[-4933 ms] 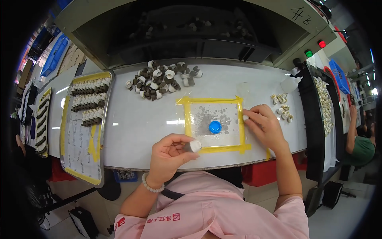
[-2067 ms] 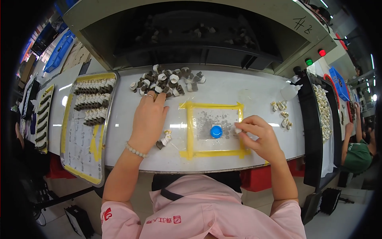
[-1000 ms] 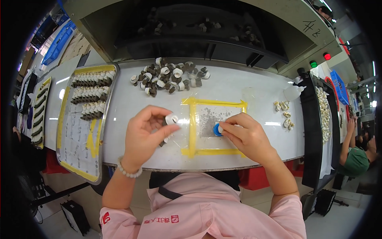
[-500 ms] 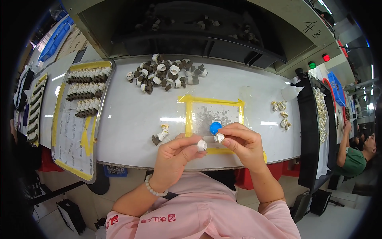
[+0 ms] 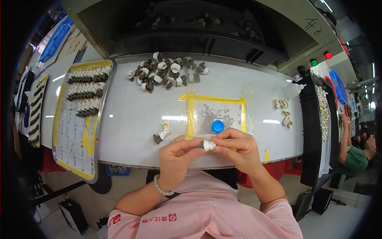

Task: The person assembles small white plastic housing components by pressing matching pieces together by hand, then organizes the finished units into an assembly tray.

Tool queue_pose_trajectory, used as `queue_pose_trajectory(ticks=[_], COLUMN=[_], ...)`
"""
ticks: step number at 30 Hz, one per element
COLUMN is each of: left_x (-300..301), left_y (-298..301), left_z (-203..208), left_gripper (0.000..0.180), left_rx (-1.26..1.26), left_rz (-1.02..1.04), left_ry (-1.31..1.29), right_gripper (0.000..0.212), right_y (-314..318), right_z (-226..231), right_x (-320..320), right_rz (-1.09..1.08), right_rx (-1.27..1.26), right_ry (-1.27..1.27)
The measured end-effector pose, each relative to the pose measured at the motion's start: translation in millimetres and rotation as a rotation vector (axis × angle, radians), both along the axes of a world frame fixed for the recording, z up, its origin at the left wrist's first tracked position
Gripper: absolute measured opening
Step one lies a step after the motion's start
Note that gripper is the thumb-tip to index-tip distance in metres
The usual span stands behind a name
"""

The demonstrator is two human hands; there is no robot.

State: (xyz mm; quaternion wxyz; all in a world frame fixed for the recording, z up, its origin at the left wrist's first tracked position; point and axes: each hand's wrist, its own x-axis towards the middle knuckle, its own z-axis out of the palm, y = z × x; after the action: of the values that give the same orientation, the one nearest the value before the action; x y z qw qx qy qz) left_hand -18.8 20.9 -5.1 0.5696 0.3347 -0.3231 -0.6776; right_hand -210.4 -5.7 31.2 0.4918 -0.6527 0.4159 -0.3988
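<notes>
My left hand (image 5: 175, 157) pinches a small white-and-dark-grey figure part (image 5: 205, 145) between thumb and fingers, just above the table's near edge. From the other side, my right hand (image 5: 238, 150) grips a small white piece (image 5: 213, 144) the same way. The two meet end to end, with fingers covering much of both. Just beyond my right fingers stands a round blue cap or pot (image 5: 217, 126) within a yellow tape frame (image 5: 190, 119). Left of the frame lies a joined figure (image 5: 161, 134), white with a dark grey end and a gold-tinged top.
Loose white-and-grey parts (image 5: 167, 71) lie heaped at the back. Rows of figures fill part of a metal tray (image 5: 75, 145) at left. Several gold-and-white pieces (image 5: 284, 111), a white squeeze bottle (image 5: 292, 91) and a black tray (image 5: 308, 151) are at right. A dark-fronted cabinet (image 5: 199, 46) overhangs the back.
My hands have come together. The white piece in my right hand now touches the part in my left, where a gap was before. The table things have kept their places.
</notes>
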Motion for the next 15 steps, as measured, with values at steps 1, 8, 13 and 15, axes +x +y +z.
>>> queue_pose_trajectory(ticks=[1, 8, 13, 15], left_x=[-1, -3, 2, 22], left_y=[1, -1, -5, -9], left_z=[0, -1, 23, 19], left_gripper=[0.029, 0.022, 0.027, 0.029], left_rx=[-0.004, -0.054, -0.009, -0.032], left_rz=[0.005, 0.022, -0.148, -0.177], left_ry=[-0.032, -0.065, -0.050, -0.077], right_gripper=[0.022, 0.022, 0.020, 0.021], right_y=[1, 2, -4, -13], right_z=[-1, -2, 8, 14], right_x=[1, 3, -12, -30], right_rz=[-0.002, -0.038, 0.085, -0.015], right_rx=[0.001, -0.039, -0.044, -0.133], right_ry=[0.000, 0.014, 0.049, 0.185])
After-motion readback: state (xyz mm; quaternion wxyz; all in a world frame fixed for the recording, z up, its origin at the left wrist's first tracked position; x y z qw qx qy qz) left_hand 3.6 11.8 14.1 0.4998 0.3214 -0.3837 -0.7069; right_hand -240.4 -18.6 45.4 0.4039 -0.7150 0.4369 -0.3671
